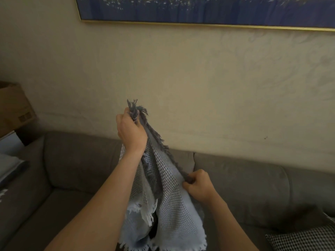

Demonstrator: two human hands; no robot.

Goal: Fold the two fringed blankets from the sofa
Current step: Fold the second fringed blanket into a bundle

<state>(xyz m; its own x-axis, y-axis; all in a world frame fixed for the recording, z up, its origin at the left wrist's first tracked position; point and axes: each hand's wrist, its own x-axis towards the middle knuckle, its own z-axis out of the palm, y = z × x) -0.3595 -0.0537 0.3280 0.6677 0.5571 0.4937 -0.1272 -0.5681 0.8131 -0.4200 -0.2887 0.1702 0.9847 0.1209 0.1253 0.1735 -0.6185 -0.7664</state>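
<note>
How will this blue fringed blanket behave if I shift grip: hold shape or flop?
Likely very floppy: the blanket hangs in loose folds below the left hand gripping its corner. Probably light: two small grips hold it up. The waffle weave and fringe look grippy, apt to snag, where the right hand pinches the edge.

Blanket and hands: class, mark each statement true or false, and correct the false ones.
1. The left hand grips a fringed corner of the blanket. True.
2. Only one hand touches the blanket. False: the right hand pinches its fringed edge too.
3. The blanket lies spread flat. False: it hangs from both hands in front of the sofa.
4. A framed picture hangs on the wall. True.
</note>
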